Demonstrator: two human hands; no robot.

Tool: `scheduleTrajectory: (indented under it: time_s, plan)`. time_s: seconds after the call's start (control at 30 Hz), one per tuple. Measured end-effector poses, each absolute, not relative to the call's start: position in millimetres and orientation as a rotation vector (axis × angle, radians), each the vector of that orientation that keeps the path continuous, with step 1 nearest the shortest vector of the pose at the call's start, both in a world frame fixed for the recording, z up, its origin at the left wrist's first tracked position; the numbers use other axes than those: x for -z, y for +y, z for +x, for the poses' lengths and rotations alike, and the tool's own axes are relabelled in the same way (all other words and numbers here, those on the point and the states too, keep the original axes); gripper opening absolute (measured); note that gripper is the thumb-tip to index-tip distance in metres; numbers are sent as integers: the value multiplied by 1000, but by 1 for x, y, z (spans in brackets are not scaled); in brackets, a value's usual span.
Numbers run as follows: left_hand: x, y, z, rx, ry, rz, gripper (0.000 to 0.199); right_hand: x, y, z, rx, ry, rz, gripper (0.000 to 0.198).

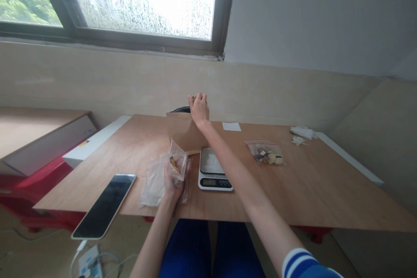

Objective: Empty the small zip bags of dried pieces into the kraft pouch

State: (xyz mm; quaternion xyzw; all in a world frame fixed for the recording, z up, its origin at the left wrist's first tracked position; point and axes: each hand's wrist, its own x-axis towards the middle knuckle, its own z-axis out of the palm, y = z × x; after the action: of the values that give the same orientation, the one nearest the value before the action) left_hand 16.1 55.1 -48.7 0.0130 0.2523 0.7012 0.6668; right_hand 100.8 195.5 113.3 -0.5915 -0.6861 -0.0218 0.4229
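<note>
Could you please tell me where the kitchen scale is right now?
The kitchen scale sits on the table near its front edge, just right of the left hand holding a plastic bag.

Single head cam, looks fwd and down over table (309, 191) from close range, facing wall and window (140, 0).

Bright dark-framed window (130, 4) above beige wall (293, 91); wooden table (325, 186); red furniture (29, 182) at left.

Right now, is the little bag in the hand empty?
No. The clear bag the left hand holds has brownish pieces inside.
</note>
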Motion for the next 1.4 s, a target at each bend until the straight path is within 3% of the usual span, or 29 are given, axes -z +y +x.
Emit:
scheduleTrajectory:
  time_s: [0.6,1.0,1.4]
  plan:
    - [40,51,18,-1563,587,11,28,-84,191,122,87,-1957,-980,30]
    - [39,52,18,-1564,600,18,31,-82,189,122,237,-1968,-1115,30]
    - [45,53,16,-1591,592,47,25,-85,183,124,104,-1983,-1107,39]
